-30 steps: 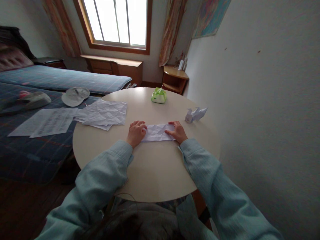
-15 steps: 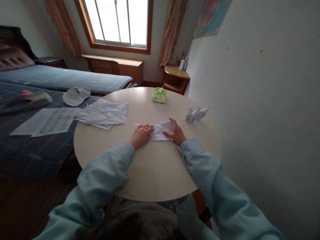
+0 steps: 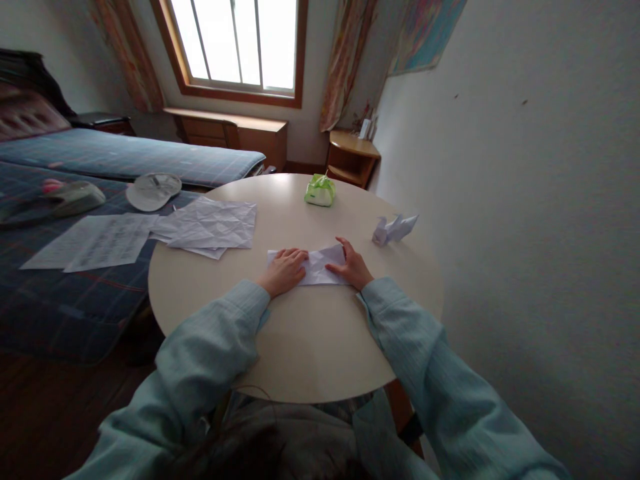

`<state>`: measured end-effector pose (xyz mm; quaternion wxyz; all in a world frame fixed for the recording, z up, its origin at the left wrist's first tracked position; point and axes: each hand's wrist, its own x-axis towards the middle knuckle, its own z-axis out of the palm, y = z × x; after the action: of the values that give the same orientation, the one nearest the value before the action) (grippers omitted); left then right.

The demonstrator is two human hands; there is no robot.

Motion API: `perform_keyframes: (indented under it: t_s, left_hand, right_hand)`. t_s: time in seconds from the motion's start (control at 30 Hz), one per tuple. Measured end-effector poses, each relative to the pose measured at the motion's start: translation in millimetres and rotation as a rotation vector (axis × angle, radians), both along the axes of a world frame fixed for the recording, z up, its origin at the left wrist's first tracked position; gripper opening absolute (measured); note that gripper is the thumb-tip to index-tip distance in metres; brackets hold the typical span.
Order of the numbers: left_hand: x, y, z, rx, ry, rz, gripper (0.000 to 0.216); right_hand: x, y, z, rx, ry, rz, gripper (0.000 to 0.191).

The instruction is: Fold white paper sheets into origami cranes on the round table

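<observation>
A creased white paper strip (image 3: 317, 265) lies flat on the round beige table (image 3: 300, 333) in front of me. My left hand (image 3: 285, 271) rests on its left part with fingers stretched out flat. My right hand (image 3: 351, 265) presses on its right end, fingers extended, where the paper edge lifts a little. Neither hand grips the paper; both lie on top of it.
Crumpled white sheets (image 3: 210, 227) overhang the table's left edge. A green tissue pack (image 3: 319, 190) sits at the far side, a folded paper figure (image 3: 393, 229) at the right. A bed with printed papers (image 3: 95, 241) and a cap (image 3: 153, 190) is left; a wall is right.
My left hand slid rightward over the paper, uncovering its left end. My right hand shifted slightly left, and the paper's right end now lifts a bit.
</observation>
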<state>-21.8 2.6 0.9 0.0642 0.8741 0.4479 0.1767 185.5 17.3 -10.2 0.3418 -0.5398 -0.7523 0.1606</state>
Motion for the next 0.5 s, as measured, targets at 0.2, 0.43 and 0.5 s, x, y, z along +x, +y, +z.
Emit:
perform_keyframes:
  t_s: [0.2, 0.43, 0.5]
  left_hand:
    - [-1.8, -0.1, -4.4, -0.026, 0.042, 0.038, 0.043]
    - [-3.9, 3.1, -7.3, -0.029, 0.028, 0.127, 0.045]
    - [-4.4, 3.9, -7.5, -0.035, 0.004, 0.131, 0.043]
  right_hand:
    - [-2.0, -3.0, 3.2, 0.014, 0.033, 0.072, 0.061]
    - [-4.6, -5.0, 4.4, 0.048, 0.091, 0.209, 0.024]
    - [-4.9, -6.1, 4.9, 0.032, 0.101, 0.249, 0.023]
